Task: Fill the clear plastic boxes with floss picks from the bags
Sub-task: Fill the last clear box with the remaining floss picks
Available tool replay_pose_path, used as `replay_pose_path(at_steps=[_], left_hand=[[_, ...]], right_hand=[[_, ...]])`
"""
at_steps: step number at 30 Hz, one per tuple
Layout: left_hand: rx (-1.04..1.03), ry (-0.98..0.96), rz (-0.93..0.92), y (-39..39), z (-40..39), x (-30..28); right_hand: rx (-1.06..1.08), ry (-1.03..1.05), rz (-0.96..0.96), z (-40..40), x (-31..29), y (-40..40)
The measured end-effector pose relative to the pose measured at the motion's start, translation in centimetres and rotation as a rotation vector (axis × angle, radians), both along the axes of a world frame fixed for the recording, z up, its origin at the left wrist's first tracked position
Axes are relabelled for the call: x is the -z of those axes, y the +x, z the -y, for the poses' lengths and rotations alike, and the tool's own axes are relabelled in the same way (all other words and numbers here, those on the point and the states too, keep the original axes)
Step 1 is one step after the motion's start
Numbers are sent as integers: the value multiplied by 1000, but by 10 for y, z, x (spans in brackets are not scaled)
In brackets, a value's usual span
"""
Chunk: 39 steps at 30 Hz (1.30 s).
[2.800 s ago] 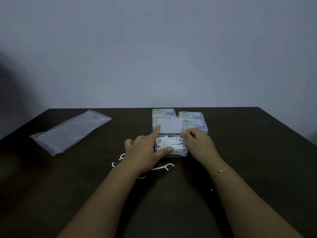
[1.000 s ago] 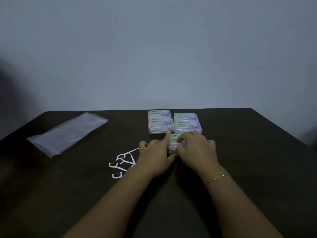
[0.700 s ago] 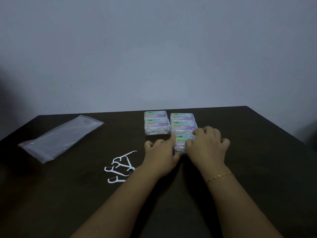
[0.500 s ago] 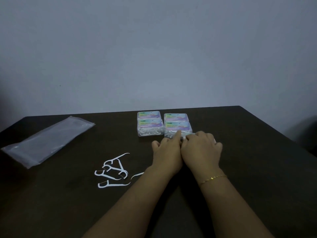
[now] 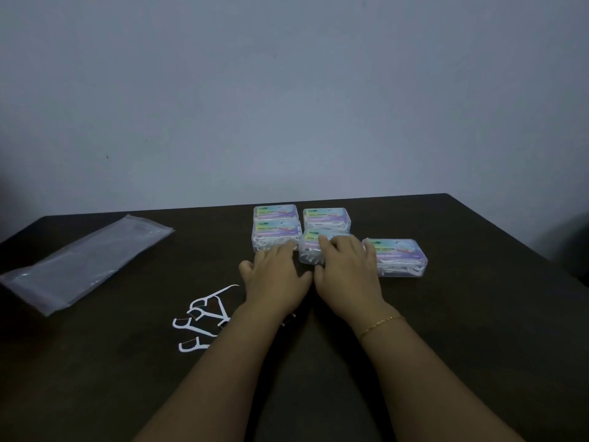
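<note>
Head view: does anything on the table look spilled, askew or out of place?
Yes. Several loose floss picks lie scattered on the table beside the left hand, outside any box. One closed box sits right of the right hand, apart from the block of four. The plastic bag lies far left.

Five clear boxes (image 5: 395,258), lids closed and packed with white picks, sit on the dark table. Loose floss picks (image 5: 204,317) lie scattered front-left, and a flat plastic bag (image 5: 86,261) rests far left.
</note>
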<state>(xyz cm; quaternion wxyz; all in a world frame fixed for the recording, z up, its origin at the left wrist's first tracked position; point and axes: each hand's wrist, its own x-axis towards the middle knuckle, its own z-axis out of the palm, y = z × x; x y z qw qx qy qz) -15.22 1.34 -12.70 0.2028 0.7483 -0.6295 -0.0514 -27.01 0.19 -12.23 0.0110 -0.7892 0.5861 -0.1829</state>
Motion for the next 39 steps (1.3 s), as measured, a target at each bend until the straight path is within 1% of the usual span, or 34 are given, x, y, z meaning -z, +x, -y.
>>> replay_pose_path(at_steps=[3, 7, 10, 12, 15, 17, 19, 22, 27, 29, 32, 35, 37, 39], left_hand=[[-2, 35, -14, 10, -4, -1], [57, 75, 70, 23, -13, -1], [70, 57, 112, 27, -18, -1], [53, 14, 113, 29, -19, -4], [-17, -17, 108, 38, -21, -11], [-74, 4, 109, 46, -21, -14], [-141, 20, 104, 54, -19, -14], [-194, 12, 123, 51, -16, -11], [-147, -180, 143, 37, -10, -2], [-134, -187, 136, 36, -6, -1], [-127, -184, 138, 37, -3, -1], [-137, -180, 149, 38, -2, 0], [-147, -182, 155, 36, -3, 0], [-149, -185, 156, 35, -3, 3]], right_hand=[[-67, -28, 39, -4, 1, 3], [-223, -78, 97, -9, 1, 7], [-279, -113, 197, -14, 6, 17], [-307, -96, 237, -14, 10, 20], [-317, -6, 276, -13, 9, 17], [-302, -18, 282, -8, 10, 16], [-230, -52, 282, -1, 10, 19], [-92, -99, 202, 14, 10, 15], [4, -124, 18, 46, 11, 18], [35, -124, -36, 59, 12, 18], [71, -57, -91, 74, 13, 18], [50, -70, -135, 82, 13, 20], [-9, -127, -193, 86, 11, 25], [-70, -141, -251, 91, 11, 31]])
